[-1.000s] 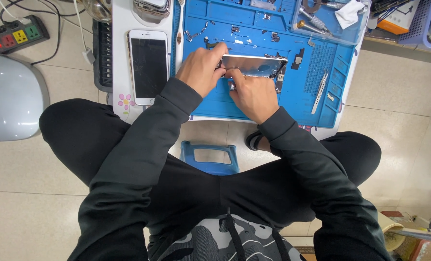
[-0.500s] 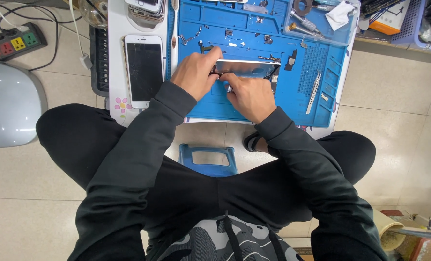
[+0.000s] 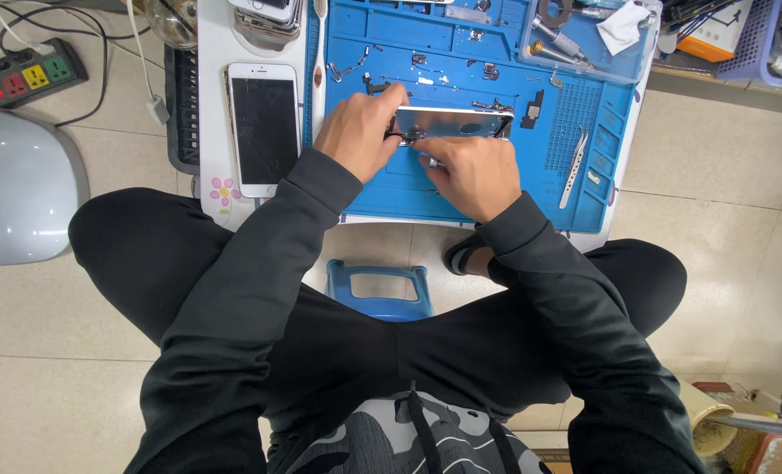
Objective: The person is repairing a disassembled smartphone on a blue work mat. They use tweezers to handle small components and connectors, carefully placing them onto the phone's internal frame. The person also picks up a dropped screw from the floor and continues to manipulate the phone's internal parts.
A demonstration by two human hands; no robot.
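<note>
My left hand (image 3: 356, 133) grips the left end of the phone shell (image 3: 454, 123), a thin, shiny metal box lying on the blue mat (image 3: 496, 189). My right hand (image 3: 474, 175) is curled at its near edge, fingers pinched on something small that I cannot make out. The mat looks soft and rubbery, with little square pockets. Thin silver tweezers (image 3: 575, 167) lie to the right. A flat white phone (image 3: 265, 127) with a dark glass front sits left of the mat. My hands hide much of the shell
</note>
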